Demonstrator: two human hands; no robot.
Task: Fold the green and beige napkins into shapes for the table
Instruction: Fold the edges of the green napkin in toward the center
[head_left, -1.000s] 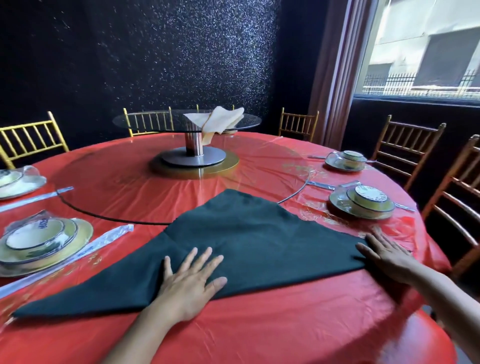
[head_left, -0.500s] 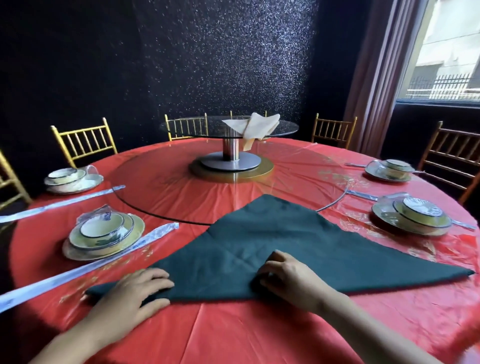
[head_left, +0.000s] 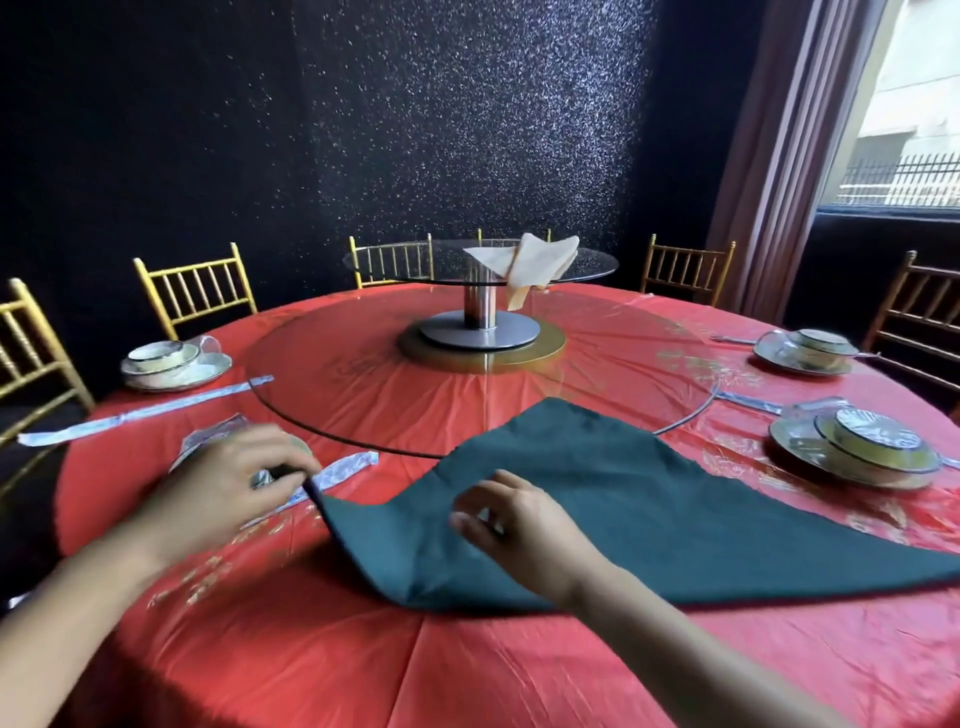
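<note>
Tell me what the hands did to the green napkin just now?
The left hand pinched the left corner of the green napkin and lifted it toward the middle. The right hand stayed on the napkin near its middle. The beige napkin and the plates stayed put.

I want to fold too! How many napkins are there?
2. The green napkin lies nearest, on the table; the beige napkin sits on the raised glass stand. Others may be hidden.
</note>
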